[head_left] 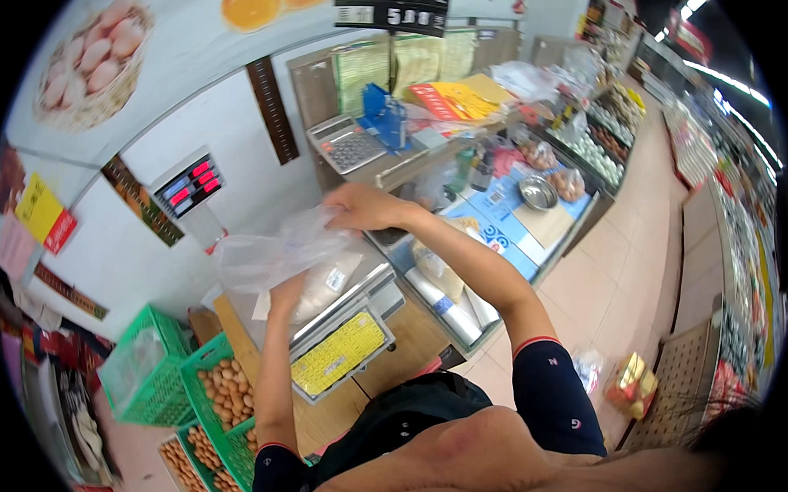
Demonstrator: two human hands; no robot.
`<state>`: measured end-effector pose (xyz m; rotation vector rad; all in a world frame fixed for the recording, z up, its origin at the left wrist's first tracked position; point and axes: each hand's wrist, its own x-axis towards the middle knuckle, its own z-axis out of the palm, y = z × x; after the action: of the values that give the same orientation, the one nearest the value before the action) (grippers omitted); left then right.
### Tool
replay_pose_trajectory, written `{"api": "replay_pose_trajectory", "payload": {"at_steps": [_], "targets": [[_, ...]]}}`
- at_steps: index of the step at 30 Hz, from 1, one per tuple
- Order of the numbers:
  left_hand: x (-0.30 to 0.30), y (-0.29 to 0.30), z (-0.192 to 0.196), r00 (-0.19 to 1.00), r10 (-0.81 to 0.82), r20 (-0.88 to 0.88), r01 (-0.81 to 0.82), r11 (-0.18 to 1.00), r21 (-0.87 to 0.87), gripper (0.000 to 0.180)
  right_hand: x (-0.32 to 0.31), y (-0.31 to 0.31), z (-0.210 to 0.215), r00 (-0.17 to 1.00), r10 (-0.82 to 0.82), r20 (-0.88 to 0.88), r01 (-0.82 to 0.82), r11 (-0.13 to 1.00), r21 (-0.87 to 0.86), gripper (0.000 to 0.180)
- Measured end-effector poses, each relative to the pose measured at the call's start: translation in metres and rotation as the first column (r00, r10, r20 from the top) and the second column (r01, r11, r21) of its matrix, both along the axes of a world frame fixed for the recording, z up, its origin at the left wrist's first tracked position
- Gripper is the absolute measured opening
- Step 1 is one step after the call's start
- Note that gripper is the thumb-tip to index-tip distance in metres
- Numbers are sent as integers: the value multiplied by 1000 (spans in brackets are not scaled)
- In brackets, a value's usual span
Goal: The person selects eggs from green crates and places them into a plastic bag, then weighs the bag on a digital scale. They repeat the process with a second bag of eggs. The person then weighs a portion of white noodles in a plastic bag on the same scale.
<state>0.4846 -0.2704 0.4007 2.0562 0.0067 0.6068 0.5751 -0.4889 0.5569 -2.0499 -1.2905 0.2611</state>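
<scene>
Handling a thin translucent plastic bag (268, 252) over the silver, yellow-keyed scale (341, 352), the right hand (364, 207) pinches its edge, the left hand (286, 293) hides its grip, and the next move likely needs gentle tension.

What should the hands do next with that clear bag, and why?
I'd probably have the right hand gently draw the clear plastic bag wider: it seems to pinch the bag's edge, and the film hangs loose and crumpled. The left hand is lower, beside the pale packet; its fingertips are hidden, so its grip is unclear.
</scene>
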Motion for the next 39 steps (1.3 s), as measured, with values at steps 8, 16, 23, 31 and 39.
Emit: {"api": "replay_pose_trajectory", "payload": {"at_steps": [8,16,23,31,39], "targets": [[-24,13,43,983,-45,-177,116,903,415,35,22,11,22,993,-89,-80,91,996,14,22],[-2,-18,92,817,-576,23,-213,-265,941,36,62,87,-67,726,-217,653,323,945,-46,21],[-2,47,37,957,-288,-25,160,455,876,37,-71,151,-32,702,-77,708,-10,993,118,12],[-13,28,53,766,-440,-468,-12,718,-696,26,-102,66,-101,873,-154,463,-44,920,389,26],[-31,28,34,889,-325,-323,20,732,-681,26,-90,78,-112,952,-307,4,267,836,479,9]]}}
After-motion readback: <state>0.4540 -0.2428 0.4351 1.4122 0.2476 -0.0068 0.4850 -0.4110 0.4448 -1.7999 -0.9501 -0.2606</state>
